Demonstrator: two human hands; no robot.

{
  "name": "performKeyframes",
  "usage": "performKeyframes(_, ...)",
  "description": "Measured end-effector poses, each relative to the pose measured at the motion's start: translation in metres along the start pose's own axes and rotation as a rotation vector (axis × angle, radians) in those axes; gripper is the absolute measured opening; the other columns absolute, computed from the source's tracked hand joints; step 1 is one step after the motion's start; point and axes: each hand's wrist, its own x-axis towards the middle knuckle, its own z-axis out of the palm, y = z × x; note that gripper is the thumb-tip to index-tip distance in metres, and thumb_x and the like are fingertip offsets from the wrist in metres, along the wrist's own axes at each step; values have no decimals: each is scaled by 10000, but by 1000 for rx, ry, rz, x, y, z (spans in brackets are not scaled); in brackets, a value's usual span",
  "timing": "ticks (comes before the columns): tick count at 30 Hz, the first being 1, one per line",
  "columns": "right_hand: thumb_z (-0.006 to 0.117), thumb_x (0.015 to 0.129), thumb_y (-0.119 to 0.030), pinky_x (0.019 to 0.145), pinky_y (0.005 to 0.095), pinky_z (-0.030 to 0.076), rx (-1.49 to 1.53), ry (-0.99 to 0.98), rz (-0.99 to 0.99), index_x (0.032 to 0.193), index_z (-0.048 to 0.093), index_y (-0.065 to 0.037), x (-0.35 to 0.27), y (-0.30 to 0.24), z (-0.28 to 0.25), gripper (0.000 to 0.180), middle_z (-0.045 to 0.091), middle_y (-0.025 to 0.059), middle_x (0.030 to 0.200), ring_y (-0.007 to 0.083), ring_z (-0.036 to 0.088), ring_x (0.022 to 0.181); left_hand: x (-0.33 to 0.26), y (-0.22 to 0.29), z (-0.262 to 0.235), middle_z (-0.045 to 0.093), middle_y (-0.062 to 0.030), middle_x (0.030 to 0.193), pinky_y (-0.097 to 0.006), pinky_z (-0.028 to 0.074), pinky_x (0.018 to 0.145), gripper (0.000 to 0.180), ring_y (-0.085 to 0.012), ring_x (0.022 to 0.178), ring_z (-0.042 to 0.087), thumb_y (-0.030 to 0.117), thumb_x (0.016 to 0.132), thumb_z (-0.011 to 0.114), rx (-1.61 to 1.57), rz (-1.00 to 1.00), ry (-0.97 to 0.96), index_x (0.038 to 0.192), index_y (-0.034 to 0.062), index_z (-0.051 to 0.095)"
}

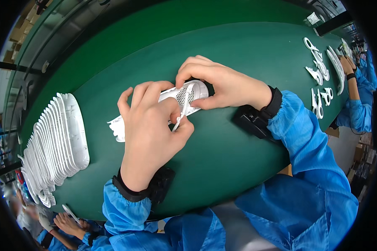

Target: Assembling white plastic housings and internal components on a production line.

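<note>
A long white plastic shell (119, 129) with a perforated grille lies at a slant just above the green table, between my hands. My right hand (228, 85) grips its rounded far end, thumb at the near edge and fingers curled over the other. In a pinch between thumb and forefinger, my left hand (148, 119) holds a slim white plastic part (186, 103) over the grille. That part's far end reaches into the shell; whether it is seated there I cannot tell. The left palm hides the shell's middle.
On the left, a row of nested white shells (73, 134) stands on the table (213, 167). Loose white ring-ended parts (316, 75) lie at the right, beside a long curved white piece (337, 69). Co-workers' hands (347, 65) show at the right and lower left.
</note>
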Motion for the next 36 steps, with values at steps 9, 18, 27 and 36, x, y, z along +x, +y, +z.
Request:
performKeyframes(9, 744, 711, -99, 824, 368, 467, -238, -74, 48, 1089, 580, -72, 5, -5, -2, 413, 625, 42, 1021, 263, 543, 942, 12, 12, -1, 643, -127, 952, -382, 444, 829, 252, -308, 914, 620, 189, 720, 768, 92, -271, 9, 812, 29, 597)
performKeyframes(18, 738, 779, -166, 725, 344, 479, -1, -81, 202, 951, 660, -40, 11, 11, -6, 227, 661, 86, 857, 229, 588, 814, 22, 2, -3, 681, -173, 761, -407, 514, 640, 314, -350, 705, 668, 256, 747, 765, 100, -302, -201, 943, 23, 689)
performKeyframes(27, 744, 801, -186, 562, 278, 450, -14, -12, 138, 834, 681, 5, 24, 16, -14, 204, 638, 68, 650, 121, 573, 572, 20, -16, -10, 676, -136, 918, -419, 475, 755, 309, -320, 874, 632, 198, 750, 754, 95, -10, -28, 1000, 48, 653)
performKeyframes(36, 673, 885, -235, 487, 245, 358, -238, 539, 471, 969, 654, 2, 19, 52, -77, 253, 596, 18, 577, 65, 477, 492, -32, -77, 5, 569, -93, 1011, -355, 397, 899, 67, -257, 987, 502, 74, 843, 634, -1, -257, 279, 893, 39, 606)
